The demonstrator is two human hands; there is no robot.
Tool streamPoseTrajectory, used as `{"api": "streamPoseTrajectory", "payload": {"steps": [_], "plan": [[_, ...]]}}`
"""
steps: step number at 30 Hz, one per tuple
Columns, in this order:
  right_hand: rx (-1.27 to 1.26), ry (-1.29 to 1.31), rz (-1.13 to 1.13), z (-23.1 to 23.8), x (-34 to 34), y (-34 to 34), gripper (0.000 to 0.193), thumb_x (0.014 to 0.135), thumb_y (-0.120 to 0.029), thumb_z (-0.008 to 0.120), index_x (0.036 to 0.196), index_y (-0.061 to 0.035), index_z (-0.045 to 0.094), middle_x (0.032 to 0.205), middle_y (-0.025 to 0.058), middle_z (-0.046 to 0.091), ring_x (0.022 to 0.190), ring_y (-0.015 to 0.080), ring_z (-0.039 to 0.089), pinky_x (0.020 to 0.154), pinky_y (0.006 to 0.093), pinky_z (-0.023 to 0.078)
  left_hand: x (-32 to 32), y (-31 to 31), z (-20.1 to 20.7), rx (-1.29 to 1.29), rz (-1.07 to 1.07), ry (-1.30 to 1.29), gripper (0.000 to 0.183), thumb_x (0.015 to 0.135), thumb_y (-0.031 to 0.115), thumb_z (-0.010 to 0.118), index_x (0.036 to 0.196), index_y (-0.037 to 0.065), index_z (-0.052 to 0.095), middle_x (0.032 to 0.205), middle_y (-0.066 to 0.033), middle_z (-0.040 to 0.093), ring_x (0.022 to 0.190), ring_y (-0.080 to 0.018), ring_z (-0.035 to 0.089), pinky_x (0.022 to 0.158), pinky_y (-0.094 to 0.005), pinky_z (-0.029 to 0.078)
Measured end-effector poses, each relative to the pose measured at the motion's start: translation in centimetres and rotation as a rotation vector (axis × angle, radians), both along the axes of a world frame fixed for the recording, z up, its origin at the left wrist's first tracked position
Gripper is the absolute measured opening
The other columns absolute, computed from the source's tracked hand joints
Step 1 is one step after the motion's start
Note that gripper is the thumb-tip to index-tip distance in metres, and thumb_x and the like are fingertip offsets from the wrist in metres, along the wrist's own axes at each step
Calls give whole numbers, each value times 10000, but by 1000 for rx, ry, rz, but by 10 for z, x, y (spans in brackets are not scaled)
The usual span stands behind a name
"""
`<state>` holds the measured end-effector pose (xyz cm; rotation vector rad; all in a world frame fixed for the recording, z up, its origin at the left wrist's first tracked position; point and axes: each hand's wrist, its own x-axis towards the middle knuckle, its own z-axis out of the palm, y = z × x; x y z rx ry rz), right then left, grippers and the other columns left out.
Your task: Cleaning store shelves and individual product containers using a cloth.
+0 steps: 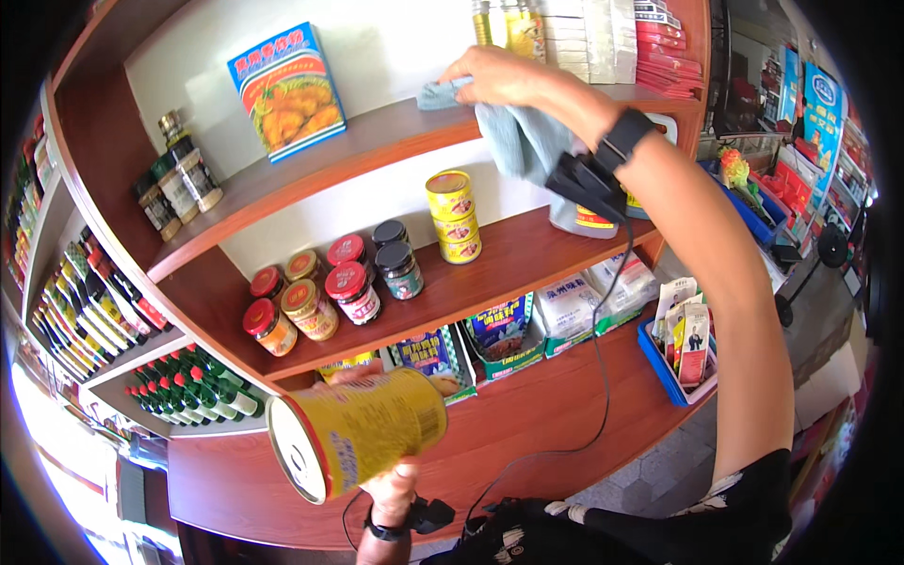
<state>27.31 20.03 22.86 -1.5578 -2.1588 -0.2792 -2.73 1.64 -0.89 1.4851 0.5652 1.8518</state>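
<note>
Holding one can (369,428), one cloth (516,141)

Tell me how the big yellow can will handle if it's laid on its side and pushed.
The big yellow can would probably roll easily, given its round wall. It looks stiff, showing no clear dent where the left hand grips it. Its smooth, shiny surface might slip a little.

Yellow can (372,431) is lying tilted in left hand (390,492), pale blue cloth (521,138) is drooping under right hand (507,77).
</note>
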Motion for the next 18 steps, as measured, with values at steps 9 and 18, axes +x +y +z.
{"api": "streamPoseTrajectory", "payload": {"steps": [9,18], "plan": [[-295,-520,-105,26,7,72,486,957,-406,396,1165,-8,583,1143,185,622,1085,265,560,917,338,434,-48,-10,-33,-151,124,369,807,676,324,799,1312,35,396,1253,-106,499,1147,-221,500,989,-383,402],[-222,131,42,-1,-79,-51,432,897,-111,543,1306,14,484,1303,156,527,1217,210,463,1003,296,382,-55,-4,-77,-301,177,237,614,778,173,735,1300,48,437,1287,-114,520,1189,-232,498,1019,-397,396]]}}
